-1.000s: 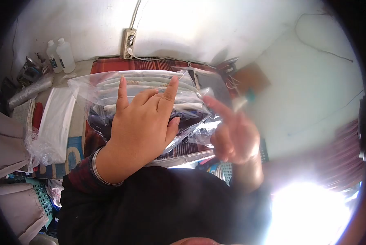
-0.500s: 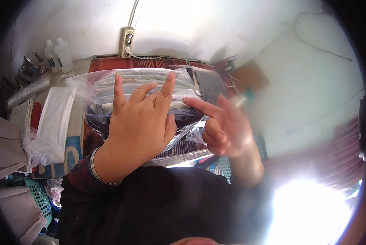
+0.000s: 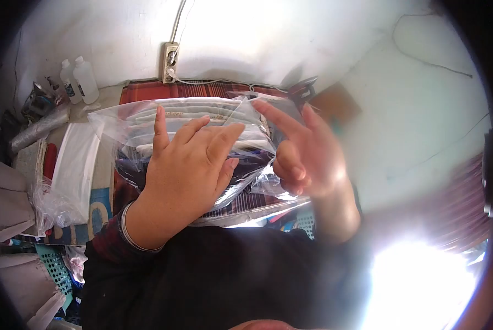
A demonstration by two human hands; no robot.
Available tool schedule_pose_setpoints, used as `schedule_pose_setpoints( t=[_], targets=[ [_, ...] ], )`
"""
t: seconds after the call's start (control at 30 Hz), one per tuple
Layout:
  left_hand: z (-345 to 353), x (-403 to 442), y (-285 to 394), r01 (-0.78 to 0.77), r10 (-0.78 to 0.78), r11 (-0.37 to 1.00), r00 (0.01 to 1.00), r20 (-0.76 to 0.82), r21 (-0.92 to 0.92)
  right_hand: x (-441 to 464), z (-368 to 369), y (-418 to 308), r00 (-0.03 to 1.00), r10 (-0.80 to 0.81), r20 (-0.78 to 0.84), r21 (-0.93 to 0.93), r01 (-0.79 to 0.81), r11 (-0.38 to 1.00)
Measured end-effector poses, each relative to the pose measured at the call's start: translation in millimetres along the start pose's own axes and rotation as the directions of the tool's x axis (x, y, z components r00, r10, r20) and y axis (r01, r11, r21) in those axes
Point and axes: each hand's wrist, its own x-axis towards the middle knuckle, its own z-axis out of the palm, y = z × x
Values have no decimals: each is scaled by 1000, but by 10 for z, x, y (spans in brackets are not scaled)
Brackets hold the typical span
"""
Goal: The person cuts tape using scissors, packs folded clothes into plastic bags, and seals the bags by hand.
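Note:
Several folded garments, pale ones and a dark one, lie in a clear plastic bag [image 3: 191, 113] on a red striped cloth [image 3: 147, 91]. Over the bag's near left part is my left hand [image 3: 183, 162], palm down with its fingers spread, and nothing shows in its grip. My right hand [image 3: 309, 154] is at the bag's right side. Its index finger points toward the bag's upper right edge, the thumb is raised, and the other fingers curl toward the palm. Nothing is visible in it, though part of it is blurred.
A power strip [image 3: 170, 63] with cables is at the wall. Two white bottles [image 3: 85, 81] stand at the back left, near a roll of clear plastic [image 3: 40, 129]. A stack of white plastic sheets [image 3: 77, 165] lies left of the garments. Brown cardboard [image 3: 337, 110] is at the right.
My right hand has moved up, its index finger now near the bag's upper right edge. My left index finger has bent lower, while the left hand stays over the bag.

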Motion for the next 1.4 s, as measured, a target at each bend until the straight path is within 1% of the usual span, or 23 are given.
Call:
schedule_pose_setpoints(
  t=[0.07,0.2,0.27,0.4,0.5,0.57,0.7,0.77,0.9,0.97,1.0,1.07,1.1,1.17,1.23,1.3,1.33,1.4],
  targets=[
    [2,5,1,-37,38,999,999,-14,31,4,-5,59,1000,16,7,25,-16,1000],
    [-9,10,16,-12,12,1000,1000,5,26,6,-24,128,998,39,58,12,-40,999],
    [-10,10,15,-5,4,999,1000,26,43,-4,-11,147,994,62,85,34,-65,997],
    [-19,18,21,10,-11,999,1000,27,45,-60,-44,190,991,56,118,4,-57,998],
    [-14,20,45,15,-16,999,1000,13,51,-118,-66,173,995,51,88,5,-52,999],
    [-3,13,54,1,-2,997,1000,13,75,-147,-45,148,993,92,-78,23,-91,996],
    [33,3,52,-29,32,993,999,-22,117,-156,-42,148,990,75,-124,21,-72,997],
    [9,-2,50,-23,19,991,999,31,132,-171,-55,124,999,-32,-26,0,32,1000],
    [5,3,58,-26,21,991,999,41,134,-118,41,-98,999,-36,9,-57,37,998],
    [10,1,80,-16,11,991,999,38,136,-27,55,-156,999,25,34,-112,-21,994],
    [9,0,88,-17,12,991,999,37,134,40,46,-175,999,25,33,-113,-21,993],
    [6,-1,98,-8,5,992,1000,27,129,189,15,-175,995,95,21,-116,-92,989],
    [5,-1,101,-6,3,992,1000,27,128,245,13,-158,995,97,20,-117,-94,989],
    [5,3,99,18,-18,995,1000,1,98,335,7,-115,982,186,-16,-98,-187,977],
    [-19,5,90,28,-28,996,1000,9,85,332,-21,-69,981,195,-20,-110,-196,974],
    [-30,-1,80,37,-38,997,999,17,67,237,-46,-46,977,215,2,-15,-215,976],
    [-30,-3,76,39,-41,997,999,23,68,178,-52,-37,976,218,-3,-15,-218,976],
    [-23,-5,65,41,-43,997,999,27,68,49,-61,-22,981,189,50,81,-192,978]
  ],
)
